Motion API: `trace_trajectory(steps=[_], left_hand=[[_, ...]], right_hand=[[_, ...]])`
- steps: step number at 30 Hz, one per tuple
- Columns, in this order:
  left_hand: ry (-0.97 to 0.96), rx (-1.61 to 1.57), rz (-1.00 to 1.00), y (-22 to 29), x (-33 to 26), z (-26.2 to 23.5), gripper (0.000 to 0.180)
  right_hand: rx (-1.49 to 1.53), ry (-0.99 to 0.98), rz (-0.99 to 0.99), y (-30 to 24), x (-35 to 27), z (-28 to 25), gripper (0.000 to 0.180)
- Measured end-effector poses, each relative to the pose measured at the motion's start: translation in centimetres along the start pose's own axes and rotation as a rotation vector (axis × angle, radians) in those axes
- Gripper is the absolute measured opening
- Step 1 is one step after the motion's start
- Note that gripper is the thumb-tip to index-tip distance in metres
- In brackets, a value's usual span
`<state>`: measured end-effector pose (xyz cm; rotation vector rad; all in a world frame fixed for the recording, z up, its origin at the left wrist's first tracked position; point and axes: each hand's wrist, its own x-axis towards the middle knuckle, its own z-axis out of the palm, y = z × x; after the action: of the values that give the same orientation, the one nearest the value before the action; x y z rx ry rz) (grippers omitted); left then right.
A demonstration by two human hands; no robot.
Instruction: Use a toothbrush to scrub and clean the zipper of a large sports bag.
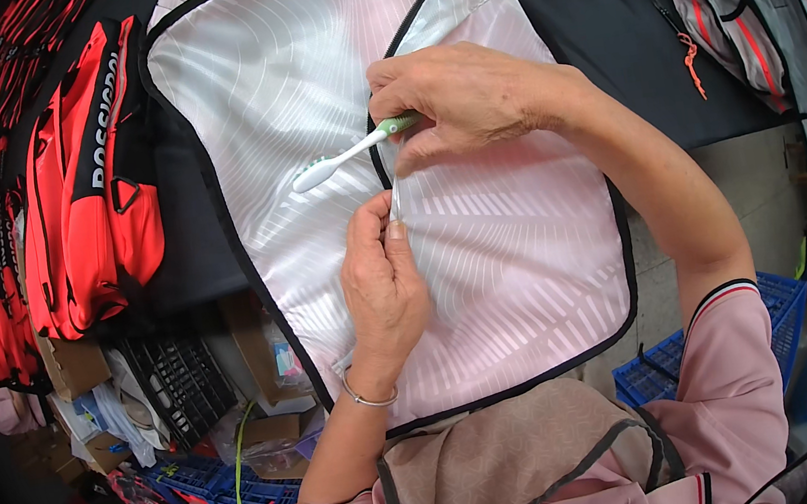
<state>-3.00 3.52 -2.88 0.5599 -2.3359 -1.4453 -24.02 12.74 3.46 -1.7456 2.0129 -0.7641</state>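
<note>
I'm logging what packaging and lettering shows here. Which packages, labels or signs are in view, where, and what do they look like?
Red bags: stacked at left, long, red with a black band of white lettering.
Cardboard boxes: lower left under the bags, brown, partly hidden.
Blue crate: lower right, slatted plastic.
No screens.

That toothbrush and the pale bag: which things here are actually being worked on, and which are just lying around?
In use:
toothbrush in right hand
white-pink bag, pinched by left hand

Lying about:
red bags
blue crates
black crate
cardboard boxes
</note>
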Motion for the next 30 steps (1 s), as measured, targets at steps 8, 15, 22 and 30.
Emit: trace_trajectory(steps=[8, 15, 22, 30], left_hand=[[0.073, 0.027, -0.09, 0.8, 1.0, 0.8, 0.023], [0.02, -0.371, -0.198, 0.2, 0.7, -0.1, 0.022], [-0.062, -0.6, -0.353, 0.0, 0.4, -1.0, 0.026], [-0.113, -0.656, -0.35, -0.9, 0.3, -1.8, 0.027]], right_hand=[[-0.076, -0.051, 0.006, -0.3, 1.0, -0.5, 0.033], [-0.017, -0.053, 0.026, 0.3, 0.9, -0.3, 0.034], [0.03, 0.003, 0.089, 0.2, -0.1, 1.0, 0.025], [-0.17, 0.379, 0.191, -6.4, -7.4, 3.6, 0.051]])
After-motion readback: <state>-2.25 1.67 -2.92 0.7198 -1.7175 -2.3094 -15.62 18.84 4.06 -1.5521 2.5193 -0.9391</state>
